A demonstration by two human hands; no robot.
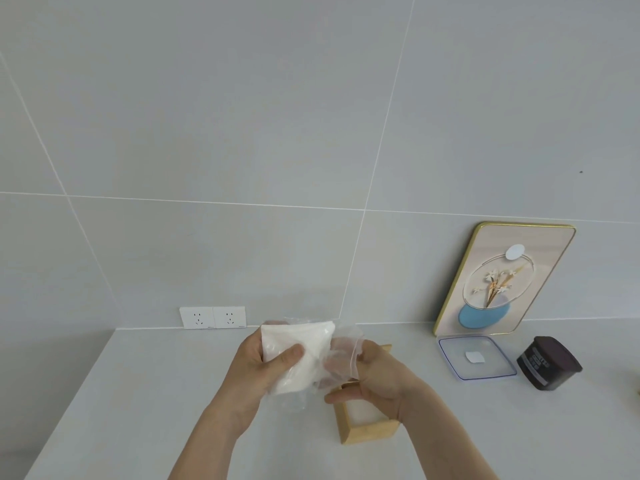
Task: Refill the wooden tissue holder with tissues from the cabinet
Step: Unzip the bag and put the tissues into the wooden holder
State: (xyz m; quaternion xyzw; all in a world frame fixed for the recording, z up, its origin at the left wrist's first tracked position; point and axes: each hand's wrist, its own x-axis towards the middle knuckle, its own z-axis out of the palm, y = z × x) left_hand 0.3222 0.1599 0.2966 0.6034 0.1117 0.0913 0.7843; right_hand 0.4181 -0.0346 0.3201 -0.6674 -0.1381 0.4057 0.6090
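Above the counter's [138,393] middle: left hand [263,372] clamped on white tissues [301,344], right hand [377,379] pinching clear wrapper [346,351] around them; wooden tissue holder [363,429] beneath, contents unclear.

Single head view, facing forward and down, counter [138,393] close, wall [242,133] ahead

Left hand [266,367] grips white tissue stack [298,355] in clear plastic wrap [346,344]; right hand [377,379] pinches wrap, above square wooden tissue holder [367,429] on pale grey worktop [138,393].
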